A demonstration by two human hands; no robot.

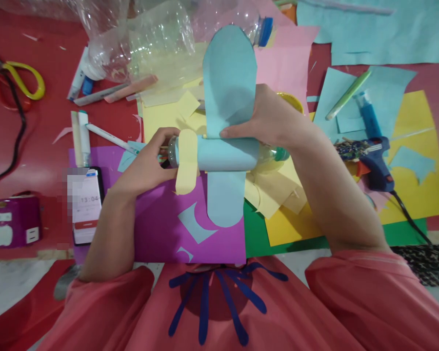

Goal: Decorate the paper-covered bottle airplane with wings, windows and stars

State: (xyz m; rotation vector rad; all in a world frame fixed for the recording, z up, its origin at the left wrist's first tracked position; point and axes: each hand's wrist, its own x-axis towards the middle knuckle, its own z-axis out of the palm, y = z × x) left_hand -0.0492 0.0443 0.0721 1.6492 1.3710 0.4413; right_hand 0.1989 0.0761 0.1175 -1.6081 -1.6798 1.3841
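Observation:
A small plastic bottle wrapped in light blue paper (229,155) lies sideways between my hands, its green cap (281,154) pointing right. Long rounded light blue paper wings (229,78) stick out from it, away from me and toward me. Across its left end sits a smaller pale yellow paper strip (187,161) with rounded ends. My left hand (149,163) grips that left end, fingers behind and thumb in front. My right hand (267,117) holds the far wing where it meets the bottle, thumb on the paper; its other fingers are mostly hidden.
Clear plastic bottles (149,39) lie at the back. A blue glue gun (376,163) rests at right on yellow paper (420,195). Scissors (25,83), a phone (86,204) and a purple box (14,222) are at left. Purple paper (157,229) and scraps lie beneath the bottle.

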